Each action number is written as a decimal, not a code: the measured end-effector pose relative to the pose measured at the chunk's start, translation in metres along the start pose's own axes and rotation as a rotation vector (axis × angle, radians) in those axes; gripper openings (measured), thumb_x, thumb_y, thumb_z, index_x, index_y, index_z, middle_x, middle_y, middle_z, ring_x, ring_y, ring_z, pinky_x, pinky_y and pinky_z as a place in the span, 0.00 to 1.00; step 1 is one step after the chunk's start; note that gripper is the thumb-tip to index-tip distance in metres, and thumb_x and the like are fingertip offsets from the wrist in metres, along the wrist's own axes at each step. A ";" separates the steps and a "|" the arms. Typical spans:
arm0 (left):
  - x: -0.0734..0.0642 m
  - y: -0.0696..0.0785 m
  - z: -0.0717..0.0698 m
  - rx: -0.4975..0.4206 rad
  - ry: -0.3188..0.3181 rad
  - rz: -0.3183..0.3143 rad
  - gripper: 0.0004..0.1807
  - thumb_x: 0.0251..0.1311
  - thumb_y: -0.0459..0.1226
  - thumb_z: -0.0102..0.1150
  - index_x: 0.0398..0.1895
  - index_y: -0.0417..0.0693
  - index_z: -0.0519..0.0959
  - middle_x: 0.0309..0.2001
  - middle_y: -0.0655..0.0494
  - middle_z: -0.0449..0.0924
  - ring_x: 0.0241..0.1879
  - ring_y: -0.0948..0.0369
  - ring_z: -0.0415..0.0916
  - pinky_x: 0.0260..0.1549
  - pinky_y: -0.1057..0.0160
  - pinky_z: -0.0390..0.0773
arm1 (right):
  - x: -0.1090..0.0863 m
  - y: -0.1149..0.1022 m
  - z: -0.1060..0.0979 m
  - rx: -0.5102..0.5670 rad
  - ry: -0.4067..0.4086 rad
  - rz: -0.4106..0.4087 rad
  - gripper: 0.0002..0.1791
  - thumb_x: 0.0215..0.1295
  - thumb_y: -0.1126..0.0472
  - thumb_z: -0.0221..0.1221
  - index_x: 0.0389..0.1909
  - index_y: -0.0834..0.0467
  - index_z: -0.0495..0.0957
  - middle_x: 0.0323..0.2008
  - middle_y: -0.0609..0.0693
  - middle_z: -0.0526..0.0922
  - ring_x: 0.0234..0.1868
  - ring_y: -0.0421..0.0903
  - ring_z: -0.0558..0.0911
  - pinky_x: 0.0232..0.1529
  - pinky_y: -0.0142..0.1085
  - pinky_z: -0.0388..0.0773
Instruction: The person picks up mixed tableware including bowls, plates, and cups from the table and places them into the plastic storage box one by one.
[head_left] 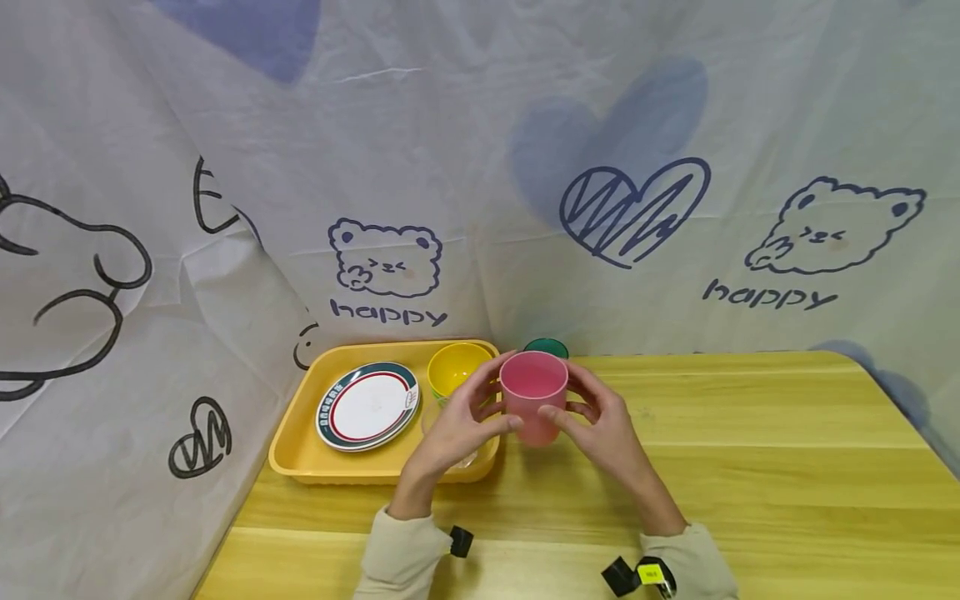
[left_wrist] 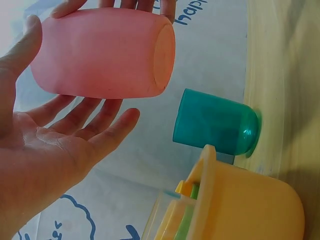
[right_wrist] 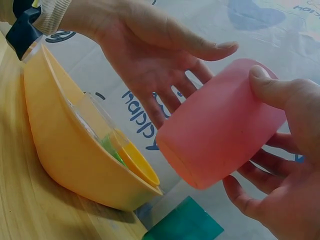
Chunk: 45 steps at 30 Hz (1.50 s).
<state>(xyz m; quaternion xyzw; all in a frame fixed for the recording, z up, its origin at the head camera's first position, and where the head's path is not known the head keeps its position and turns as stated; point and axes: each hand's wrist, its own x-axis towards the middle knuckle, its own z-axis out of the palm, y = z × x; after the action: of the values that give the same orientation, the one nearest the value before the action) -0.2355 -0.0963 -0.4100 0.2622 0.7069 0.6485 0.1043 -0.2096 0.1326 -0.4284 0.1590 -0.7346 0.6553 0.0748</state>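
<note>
A pink plastic cup [head_left: 535,427] is held up above the wooden table, its mouth turned up toward the head camera. My right hand [head_left: 606,427] grips it from the right, with the thumb [right_wrist: 262,75] pressed on its side and the fingers behind. On the other side, my left hand [head_left: 456,427] cradles close to the cup with relaxed fingers; the right wrist view shows its thumb [right_wrist: 222,50] standing off the wall. Behind the pink cup, a teal cup [left_wrist: 215,122] stands on the table, mostly hidden in the head view.
Left of the hands sits a yellow tray [head_left: 352,479]. Inside are a white plate [head_left: 367,408] with a dark green rim, a yellow bowl [head_left: 456,367] and clear containers partly covered by my left arm. A printed cloth [head_left: 480,167] hangs behind the wooden table [head_left: 750,467].
</note>
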 end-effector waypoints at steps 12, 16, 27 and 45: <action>-0.002 0.002 -0.003 0.018 0.036 -0.038 0.37 0.64 0.37 0.70 0.75 0.47 0.66 0.69 0.49 0.71 0.67 0.51 0.70 0.65 0.57 0.73 | -0.001 -0.001 0.008 0.029 -0.056 -0.013 0.35 0.65 0.64 0.69 0.72 0.62 0.68 0.65 0.58 0.76 0.63 0.57 0.77 0.57 0.35 0.81; -0.006 0.007 -0.007 0.026 0.057 -0.039 0.37 0.63 0.36 0.72 0.74 0.47 0.67 0.67 0.49 0.72 0.66 0.51 0.70 0.64 0.56 0.75 | -0.001 -0.001 0.010 0.047 -0.066 -0.029 0.34 0.67 0.64 0.68 0.72 0.61 0.68 0.66 0.56 0.75 0.64 0.56 0.76 0.57 0.36 0.81; -0.016 0.015 -0.030 0.075 0.222 -0.003 0.38 0.60 0.36 0.73 0.73 0.49 0.67 0.67 0.50 0.73 0.66 0.51 0.70 0.64 0.53 0.76 | 0.003 0.007 0.014 -0.017 -0.026 -0.099 0.31 0.67 0.66 0.67 0.70 0.57 0.71 0.63 0.57 0.78 0.63 0.54 0.78 0.56 0.34 0.81; -0.032 0.004 -0.073 0.256 0.311 -0.096 0.40 0.57 0.40 0.76 0.71 0.49 0.65 0.64 0.48 0.74 0.63 0.50 0.71 0.64 0.44 0.74 | 0.034 0.033 -0.025 -0.309 0.013 -0.089 0.40 0.67 0.59 0.69 0.76 0.57 0.62 0.71 0.58 0.70 0.69 0.57 0.71 0.61 0.58 0.77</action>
<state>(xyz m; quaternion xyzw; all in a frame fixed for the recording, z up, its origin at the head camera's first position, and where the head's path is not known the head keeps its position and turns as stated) -0.2432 -0.1747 -0.4019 0.1361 0.8029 0.5803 -0.0094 -0.2552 0.1558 -0.4455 0.1736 -0.8185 0.5315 0.1322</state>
